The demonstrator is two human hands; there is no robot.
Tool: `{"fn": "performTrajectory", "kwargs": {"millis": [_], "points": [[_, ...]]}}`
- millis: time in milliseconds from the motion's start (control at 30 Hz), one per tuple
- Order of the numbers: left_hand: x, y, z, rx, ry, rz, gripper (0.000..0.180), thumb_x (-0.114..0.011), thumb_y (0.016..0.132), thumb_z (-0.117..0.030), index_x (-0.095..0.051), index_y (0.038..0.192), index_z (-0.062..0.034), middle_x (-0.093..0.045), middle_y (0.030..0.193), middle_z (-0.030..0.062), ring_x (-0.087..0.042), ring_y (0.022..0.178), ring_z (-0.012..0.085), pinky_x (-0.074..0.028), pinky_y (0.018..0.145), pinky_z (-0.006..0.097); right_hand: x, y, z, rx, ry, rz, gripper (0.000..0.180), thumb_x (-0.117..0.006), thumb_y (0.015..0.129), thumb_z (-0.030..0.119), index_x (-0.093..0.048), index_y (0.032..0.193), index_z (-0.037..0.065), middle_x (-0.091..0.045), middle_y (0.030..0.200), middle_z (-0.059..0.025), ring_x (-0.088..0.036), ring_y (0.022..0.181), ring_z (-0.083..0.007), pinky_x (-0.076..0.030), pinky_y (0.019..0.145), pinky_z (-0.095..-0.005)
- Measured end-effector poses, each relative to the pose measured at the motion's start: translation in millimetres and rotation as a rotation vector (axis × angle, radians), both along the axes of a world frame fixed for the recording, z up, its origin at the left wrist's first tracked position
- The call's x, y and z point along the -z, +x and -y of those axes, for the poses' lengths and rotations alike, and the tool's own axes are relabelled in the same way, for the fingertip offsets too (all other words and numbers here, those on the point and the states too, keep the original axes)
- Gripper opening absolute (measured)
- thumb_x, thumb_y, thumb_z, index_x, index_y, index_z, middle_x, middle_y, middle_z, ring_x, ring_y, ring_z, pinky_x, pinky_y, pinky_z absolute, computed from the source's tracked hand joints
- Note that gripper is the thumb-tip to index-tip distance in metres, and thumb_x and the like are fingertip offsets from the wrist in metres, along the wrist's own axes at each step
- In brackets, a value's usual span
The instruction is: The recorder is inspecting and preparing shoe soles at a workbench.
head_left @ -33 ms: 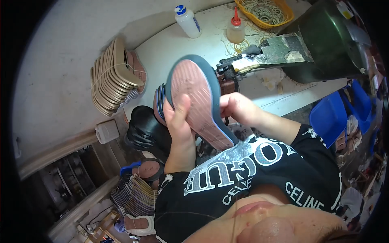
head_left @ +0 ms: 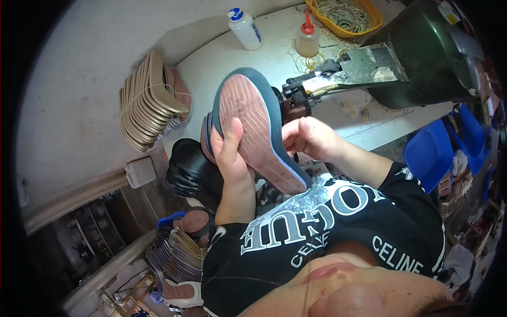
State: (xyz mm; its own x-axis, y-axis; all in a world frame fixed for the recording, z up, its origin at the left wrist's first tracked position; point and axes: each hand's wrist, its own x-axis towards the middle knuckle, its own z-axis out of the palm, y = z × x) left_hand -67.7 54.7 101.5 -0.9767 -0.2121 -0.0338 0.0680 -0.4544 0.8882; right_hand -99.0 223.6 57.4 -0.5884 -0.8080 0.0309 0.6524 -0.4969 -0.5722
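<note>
My left hand (head_left: 231, 145) grips a shoe sole (head_left: 248, 113), its thumb pressed on the ribbed brownish-pink face and the other fingers behind. A dark teal rim runs around the sole, which stands tilted, its wide end away from me and its narrow end against my shirt. At the sole's right edge is my right hand (head_left: 309, 136), with curled fingers partly hidden behind the rim and the thumb raised. Whatever those fingers may hold does not show. More soles (head_left: 208, 138) stand just left of my left hand.
A machine with a black clamp-like end (head_left: 298, 91) juts in beyond my right hand. On the white table (head_left: 206, 71) stand a white bottle (head_left: 246, 33), a red-tipped bottle (head_left: 307, 39) and a yellow basket (head_left: 346, 21) of rubber bands. Tied gold-edged pieces (head_left: 150, 105) lie left.
The sole and my left hand have shifted slightly left and toward the far side. My right thumb has lifted away from the sole's edge.
</note>
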Motion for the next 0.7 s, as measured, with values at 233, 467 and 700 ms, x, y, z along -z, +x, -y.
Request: {"fn": "performTrajectory", "kwargs": {"millis": [233,467,700], "points": [[4,-10,-27,0.135,0.069,0.043,0.031,-0.061,0.088,-0.009,-0.055,0.116,0.0037,-0.064,0.105,0.0096,-0.061,0.092,0.0144,-0.047,0.087,0.028,20,-6,-2,0.144,0.216,-0.121,0.028,-0.072,0.082,0.011,-0.065,0.106,-0.001,-0.068,0.096,-0.0071,-0.063,0.086,-0.0123,-0.052,0.077,-0.0273],[9,-15,-25,0.221,0.099,0.043,0.03,-0.061,0.088,-0.008,-0.056,0.115,0.0038,-0.064,0.104,0.0092,-0.061,0.09,0.0129,-0.048,0.084,0.026,-9,-17,-26,0.171,0.269,-0.549,0.012,-0.067,0.084,0.004,-0.068,0.094,-0.003,-0.068,0.08,-0.0055,-0.064,0.066,-0.0109,-0.052,0.064,-0.0243],[13,-24,-25,-0.058,-0.331,-0.084,0.029,-0.064,0.087,-0.009,-0.056,0.112,0.0039,-0.064,0.102,0.0094,-0.061,0.09,0.0144,-0.047,0.085,0.027,-23,-4,-28,0.327,0.651,-0.463,0.017,-0.062,0.09,0.013,-0.068,0.085,-0.002,-0.061,0.062,-0.0011,-0.054,0.057,-0.0027,-0.043,0.049,-0.0214]]}}
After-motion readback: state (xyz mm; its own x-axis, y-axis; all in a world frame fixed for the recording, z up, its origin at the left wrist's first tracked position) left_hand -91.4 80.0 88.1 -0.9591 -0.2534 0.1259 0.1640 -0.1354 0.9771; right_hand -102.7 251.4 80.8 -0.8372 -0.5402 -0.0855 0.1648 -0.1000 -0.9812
